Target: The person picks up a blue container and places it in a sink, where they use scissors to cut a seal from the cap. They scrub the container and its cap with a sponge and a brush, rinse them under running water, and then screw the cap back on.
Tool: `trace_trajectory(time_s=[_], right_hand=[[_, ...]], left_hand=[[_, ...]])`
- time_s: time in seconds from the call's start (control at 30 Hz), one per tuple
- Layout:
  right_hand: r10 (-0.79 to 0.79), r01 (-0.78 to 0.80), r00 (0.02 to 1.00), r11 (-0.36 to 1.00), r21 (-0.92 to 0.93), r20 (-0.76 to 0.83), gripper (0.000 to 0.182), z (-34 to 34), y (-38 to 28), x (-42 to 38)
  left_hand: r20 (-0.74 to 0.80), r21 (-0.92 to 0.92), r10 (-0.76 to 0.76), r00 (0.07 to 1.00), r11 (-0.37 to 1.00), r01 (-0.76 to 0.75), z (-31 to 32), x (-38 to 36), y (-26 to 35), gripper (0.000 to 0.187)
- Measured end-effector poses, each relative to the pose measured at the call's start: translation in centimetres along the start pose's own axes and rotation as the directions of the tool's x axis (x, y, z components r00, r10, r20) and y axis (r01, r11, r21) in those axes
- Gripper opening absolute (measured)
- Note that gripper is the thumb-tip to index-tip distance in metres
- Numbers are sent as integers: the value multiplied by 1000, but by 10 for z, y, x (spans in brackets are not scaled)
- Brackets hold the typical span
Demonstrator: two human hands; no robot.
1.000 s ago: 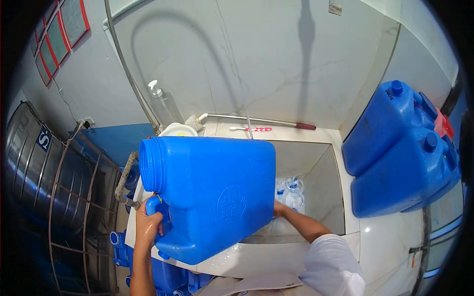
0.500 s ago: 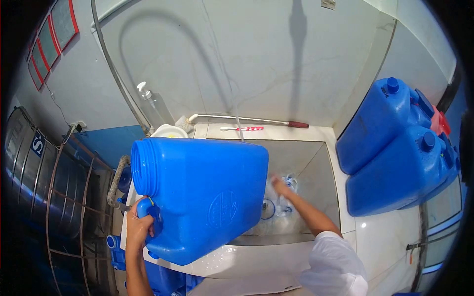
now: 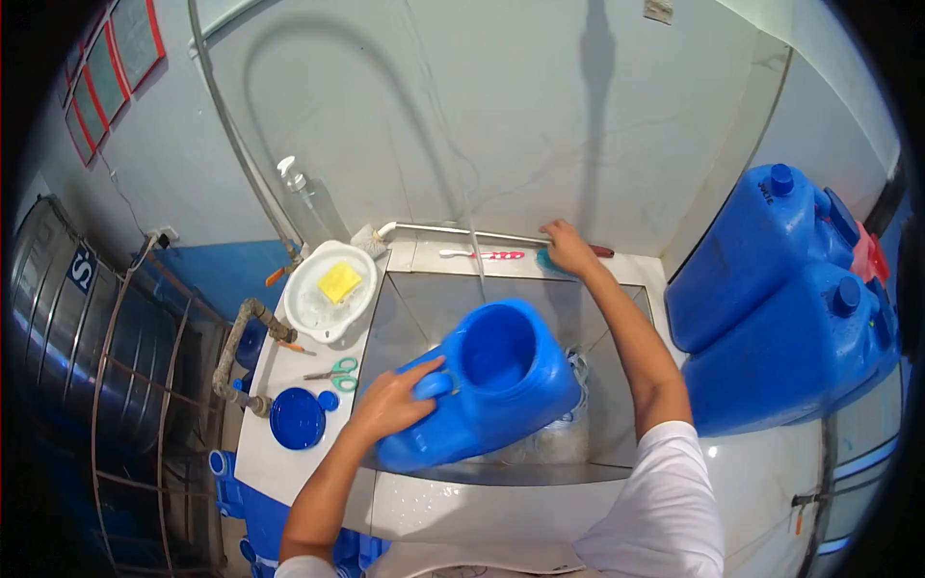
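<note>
My left hand (image 3: 393,407) is closed round the handle of a big blue plastic jerrycan (image 3: 520,405). The jerrycan is tilted over the grey sink (image 3: 621,385), its wide uncapped mouth facing up towards me. At the back ledge, my right hand (image 3: 570,249) has its fingers curled over the metal rod of a long-handled brush (image 3: 472,231), near its dark red grip. A small teal piece (image 3: 552,263), too covered to name, lies under that hand. A red-and-white toothbrush (image 3: 496,255) is just left of it. Clear crumpled plastic (image 3: 568,424) lies in the sink, partly hidden by the jerrycan.
On the left counter are a white basin (image 3: 306,323) with a yellow sponge (image 3: 338,282), green-handled scissors (image 3: 339,374), a large blue lid (image 3: 298,418) and a small blue cap (image 3: 329,400). A pump bottle (image 3: 303,193) stands behind. Blue jerrycans (image 3: 761,337) stand at right.
The jerrycan has swung right and down over the sink, turning its mouth up towards me. My right hand has moved from the sink to the back ledge, where a teal piece now shows.
</note>
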State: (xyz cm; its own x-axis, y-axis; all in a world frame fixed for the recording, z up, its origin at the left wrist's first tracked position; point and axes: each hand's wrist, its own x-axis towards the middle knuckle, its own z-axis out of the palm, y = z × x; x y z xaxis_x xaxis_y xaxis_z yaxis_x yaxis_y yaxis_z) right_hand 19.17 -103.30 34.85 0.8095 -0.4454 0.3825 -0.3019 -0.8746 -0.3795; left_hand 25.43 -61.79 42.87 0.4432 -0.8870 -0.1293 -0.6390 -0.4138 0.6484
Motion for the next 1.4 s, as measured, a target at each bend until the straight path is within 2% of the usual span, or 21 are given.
trace_trajectory(time_s=[0.07, 0.13, 0.17, 0.23, 0.3, 0.33, 0.37, 0.43, 0.5, 0.57, 0.7, 0.77, 0.8, 0.87, 0.93, 0.97, 1.0, 1.1, 1.3, 1.37, 1.4], right_hand=[[92, -152, 938, 976, 158, 336, 20, -25, -63, 28], [111, -420, 800, 805, 419, 589, 17, -16, -126, 40], [30, -392, 754, 822, 413, 656, 17, -12, -140, 43], [39, -407, 762, 805, 431, 646, 14, 2, -144, 47], [198, -565, 750, 689, 455, 631, 13, 9, -152, 46], [224, -656, 717, 536, 531, 660, 12, -6, -164, 41], [216, -652, 716, 547, 525, 664, 12, -7, -165, 42], [295, -635, 726, 635, 440, 622, 10, -5, -163, 45], [258, -606, 739, 659, 445, 623, 13, 3, -156, 36], [7, -69, 931, 985, 157, 366, 24, 39, -129, 32], [25, -98, 958, 966, 241, 287, 55, 57, -125, -34], [299, -388, 920, 777, 495, 253, 55, 38, -136, -66], [350, -392, 918, 868, 305, 185, 56, 26, -159, -84], [417, -414, 907, 908, -64, 63, 55, 2, -198, -116], [446, -430, 895, 874, -228, 21, 54, -3, -203, -140], [424, -426, 904, 880, -208, -58, 51, -4, -194, -148], [407, -428, 903, 884, -187, -141, 48, -6, -187, -157], [389, -419, 905, 885, -202, -172, 40, -19, -180, -183], [397, -442, 888, 875, -198, -231, 32, -27, -172, -219], [397, -449, 882, 870, -201, -255, 30, -28, -173, -223], [386, -440, 884, 877, -194, -262, 30, -28, -174, -223]], left_hand=[[45, 51, 86, 995, 995, -88, 30, 35, -12, 52], [41, 92, 244, 969, 965, -246, 61, 77, -21, 44], [53, 138, 305, 951, 941, -310, 68, 100, -19, 41], [-46, 251, 440, 897, 874, -416, 61, 126, -10, 36], [-205, 525, 517, 831, 775, -353, 72, 149, -14, 38], [-217, 521, 508, 834, 782, -341, 82, 165, -19, 38], [-293, 521, 424, 857, 822, -229, 93, 183, -25, 37], [-373, 509, 332, 866, 854, -108, 98, 192, -24, 37], [-456, 559, 489, 744, 807, -188, 101, 185, -20, 33], [-427, 500, 435, 793, 844, -194, 100, 183, -11, 34], [-215, 273, 393, 894, 903, -331, 86, 156, 1, 27], [-456, -205, 609, 649, 638, -743, 79, 139, -4, 34], [-470, -201, 586, 660, 657, -726, 71, 129, -16, 34], [-487, -508, 339, 805, 639, -577, 49, 99, -46, 33], [-402, -89, 262, 877, 943, -322, 8, 51, -86, 31], [-378, 246, 292, 879, 947, -208, 0, 32, -113, 27], [-246, 445, 112, 963, 895, 10, -12, 12, -133, 23], [-148, 735, 20, 989, 672, 96, -15, -35, -191, 30], [-113, 773, 87, 990, 633, 32, -21, -23, -158, 29], [-290, 451, 166, 943, 892, -18, -17, 6, -118, 28], [-357, 297, 294, 887, 936, -191, -5, 32, -105, 27]])
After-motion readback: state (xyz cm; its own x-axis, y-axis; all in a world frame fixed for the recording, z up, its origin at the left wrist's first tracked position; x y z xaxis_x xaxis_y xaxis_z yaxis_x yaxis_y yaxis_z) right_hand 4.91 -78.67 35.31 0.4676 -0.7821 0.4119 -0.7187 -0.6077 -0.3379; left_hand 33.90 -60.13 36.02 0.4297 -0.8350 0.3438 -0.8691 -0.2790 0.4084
